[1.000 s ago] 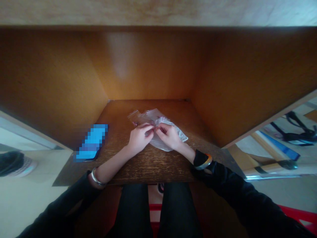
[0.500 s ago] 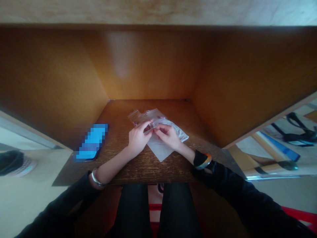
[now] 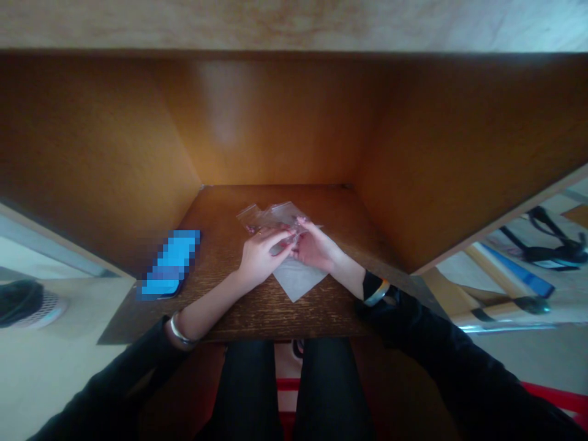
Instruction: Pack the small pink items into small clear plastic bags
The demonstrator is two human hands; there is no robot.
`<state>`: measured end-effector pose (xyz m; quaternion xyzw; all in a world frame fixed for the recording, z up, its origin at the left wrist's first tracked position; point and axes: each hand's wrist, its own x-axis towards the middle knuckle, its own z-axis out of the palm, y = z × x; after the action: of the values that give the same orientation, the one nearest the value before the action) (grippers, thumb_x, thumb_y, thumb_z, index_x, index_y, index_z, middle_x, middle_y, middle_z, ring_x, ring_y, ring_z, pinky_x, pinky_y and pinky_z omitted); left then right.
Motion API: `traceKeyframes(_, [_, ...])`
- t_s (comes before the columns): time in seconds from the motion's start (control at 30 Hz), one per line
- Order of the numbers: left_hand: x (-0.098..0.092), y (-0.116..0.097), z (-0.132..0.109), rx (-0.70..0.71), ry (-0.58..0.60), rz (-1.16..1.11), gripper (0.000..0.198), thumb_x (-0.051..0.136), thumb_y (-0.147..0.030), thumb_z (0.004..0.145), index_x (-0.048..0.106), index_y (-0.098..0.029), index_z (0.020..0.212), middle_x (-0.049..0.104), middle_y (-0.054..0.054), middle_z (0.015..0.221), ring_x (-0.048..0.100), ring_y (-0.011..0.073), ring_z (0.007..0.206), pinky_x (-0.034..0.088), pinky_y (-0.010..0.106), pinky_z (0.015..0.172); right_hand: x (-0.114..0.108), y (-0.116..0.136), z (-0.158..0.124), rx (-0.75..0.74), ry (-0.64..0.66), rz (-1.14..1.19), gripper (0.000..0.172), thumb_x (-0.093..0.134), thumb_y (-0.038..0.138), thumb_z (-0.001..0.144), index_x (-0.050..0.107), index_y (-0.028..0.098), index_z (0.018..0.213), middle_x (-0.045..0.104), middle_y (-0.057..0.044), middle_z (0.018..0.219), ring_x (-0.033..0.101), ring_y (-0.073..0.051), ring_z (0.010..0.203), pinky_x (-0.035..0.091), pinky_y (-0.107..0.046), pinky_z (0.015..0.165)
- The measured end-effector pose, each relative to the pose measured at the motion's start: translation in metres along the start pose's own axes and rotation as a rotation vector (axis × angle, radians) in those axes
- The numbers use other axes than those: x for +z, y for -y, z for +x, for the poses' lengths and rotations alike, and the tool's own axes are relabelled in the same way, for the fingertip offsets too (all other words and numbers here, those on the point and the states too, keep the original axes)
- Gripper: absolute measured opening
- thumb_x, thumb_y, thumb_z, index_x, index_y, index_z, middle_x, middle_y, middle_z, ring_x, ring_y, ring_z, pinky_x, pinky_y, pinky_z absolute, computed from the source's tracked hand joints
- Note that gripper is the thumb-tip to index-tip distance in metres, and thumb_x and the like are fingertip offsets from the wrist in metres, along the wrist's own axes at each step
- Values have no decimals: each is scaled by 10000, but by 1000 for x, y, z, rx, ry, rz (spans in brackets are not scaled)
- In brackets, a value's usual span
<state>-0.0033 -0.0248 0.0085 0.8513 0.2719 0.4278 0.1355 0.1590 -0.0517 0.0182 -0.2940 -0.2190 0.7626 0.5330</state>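
Both bare hands work at the middle of a dark wood-grain desk point(image 3: 220, 312), inside a carrel of orange-brown panels point(image 3: 275, 122). The left hand point(image 3: 261, 257), with a silver bangle point(image 3: 178, 331) on its wrist, and the right hand point(image 3: 316, 248) meet at their fingertips. The fingers point(image 3: 285, 240) of both hands are curled and closed, pinching a shiny fold at the near edge of a small pile of clear plastic bags point(image 3: 266, 215), though the exact hold is too small to tell. Those bags lie just beyond the hands, with small pink bits point(image 3: 301, 219) showing among them. A pale translucent sheet point(image 3: 296, 280) lies flat beneath the hands, one corner pointing toward the person. As things lie, the handling looks partway along: the sheet is spread out and bare, the bags are bunched at the fingers, and nothing sits apart from the pile. A pixel-blurred blue phone point(image 3: 169, 264) lies well to the left.
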Motion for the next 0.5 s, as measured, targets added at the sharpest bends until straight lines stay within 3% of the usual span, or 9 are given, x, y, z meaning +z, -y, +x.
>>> traceKeyframes(0.13, [-1,-1,4,76,-13,68,137,603,-266,871,704,-217,950,731,46,1011,671,185,944,537,347,869,-4,0,3,-86,-10,15,145,737,298,740,622,237,804,660,32,777,586,-116,685,477,-237,623])
traceKeyframes(0.27, [-13,-27,7,32,46,333,144,573,-269,882,686,-192,838,691,69,1090,650,233,980,545,389,821,-9,0,5,-138,-19,12,188,778,281,683,637,262,806,687,35,826,619,-131,779,485,-258,698])
traceKeyframes(0.37, [-22,-55,-3,-50,292,552,261,530,-326,905,666,-125,1002,666,153,1138,621,330,1051,507,499,862,-12,1,5,-153,-49,-19,181,765,282,695,631,254,813,697,17,849,637,-150,842,486,-281,756])
traceKeyframes(0.43, [-27,-69,-15,-63,481,533,403,484,-415,928,630,-90,1118,623,199,1238,597,351,1119,467,528,929,-14,2,6,-149,-71,-37,175,742,291,717,625,248,839,705,-2,881,647,-163,881,483,-306,806])
traceKeyframes(0.5, [-30,-74,-29,14,646,397,493,415,-487,952,546,-145,1283,524,168,1396,490,323,1285,360,533,1063,-15,3,6,-151,-81,-47,175,721,293,732,617,247,865,709,-10,902,654,-168,888,480,-323,835])
